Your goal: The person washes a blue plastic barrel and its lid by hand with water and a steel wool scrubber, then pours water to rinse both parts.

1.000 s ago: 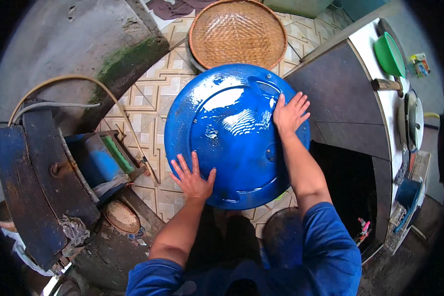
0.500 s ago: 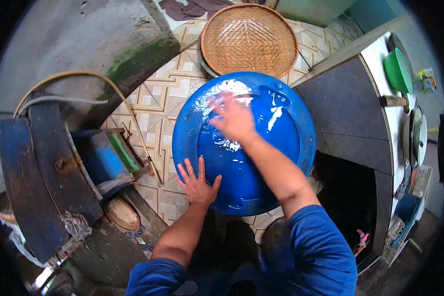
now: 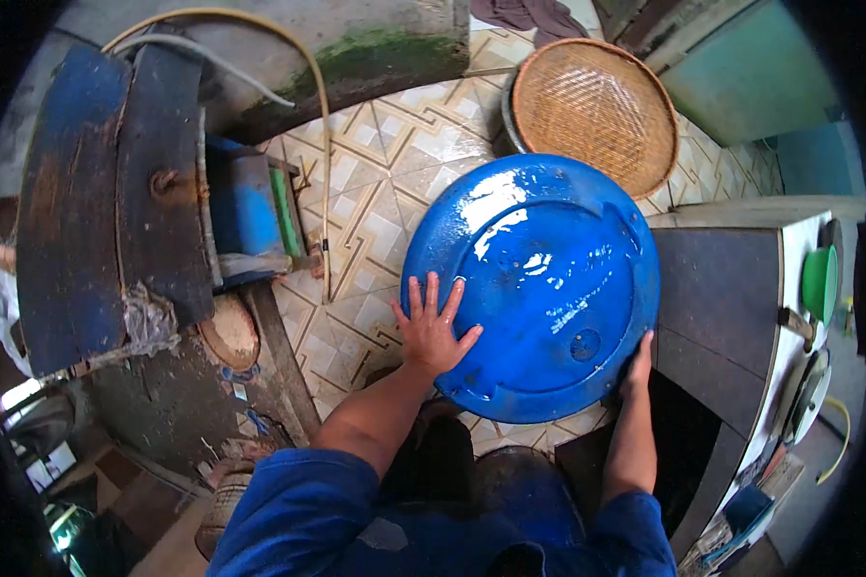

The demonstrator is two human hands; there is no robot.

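Fingers of left hand (image 3: 431, 327) splayed flat on blue lid (image 3: 534, 288); right hand (image 3: 637, 365) fingers curled, gripping rim.

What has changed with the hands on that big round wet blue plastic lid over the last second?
The right hand slid from the far rim, across the top of the big round blue plastic lid, down to its near right edge, which it now grips. The left hand stayed flat, fingers spread, on the lid's near left edge. The round woven basket tray kept its place on the tiled floor.
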